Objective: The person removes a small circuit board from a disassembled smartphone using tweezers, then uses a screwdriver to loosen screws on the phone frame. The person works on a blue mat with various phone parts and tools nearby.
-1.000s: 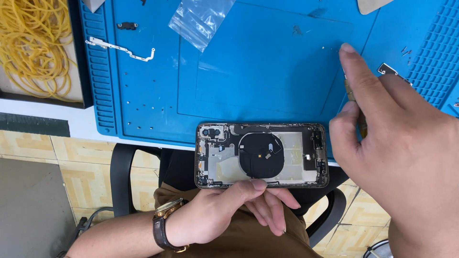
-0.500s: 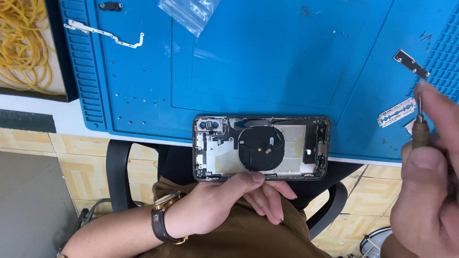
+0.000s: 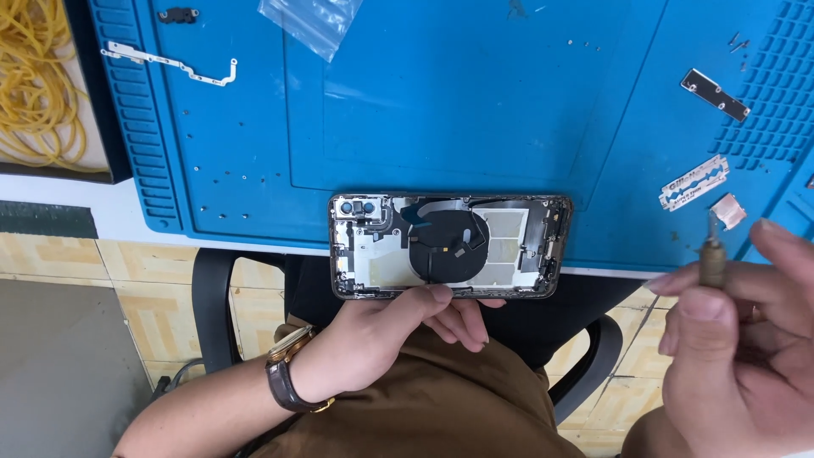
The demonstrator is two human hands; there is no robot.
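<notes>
Holding the opened phone point(image 3: 449, 246) by its lower long edge, the left hand point(image 3: 398, 326) has its grip closed on the frame, thumb on top and fingers under, so the phone sits in the middle of the frame, half on the blue mat point(image 3: 441, 110) and half over the edge of the desk point(image 3: 51, 216). At the lower right, the right hand point(image 3: 738, 356) has a narrow grip closed around a small screwdriver point(image 3: 712, 254), tip pointing up and away from the phone. To do this step well, I judge the left hand should keep the phone flat and steady, and the tip should come down straight on one screw, not at an angle. A clear plastic bag point(image 3: 309, 21) lies at the top middle, its contents too small to tell. A razor blade point(image 3: 694, 182) lies at the right, silver and rectangular with small print on it, and a dark metal plate point(image 3: 715, 93) lies above it. Yellow rubber bands point(image 3: 34, 76) fill a tray at the upper left.
</notes>
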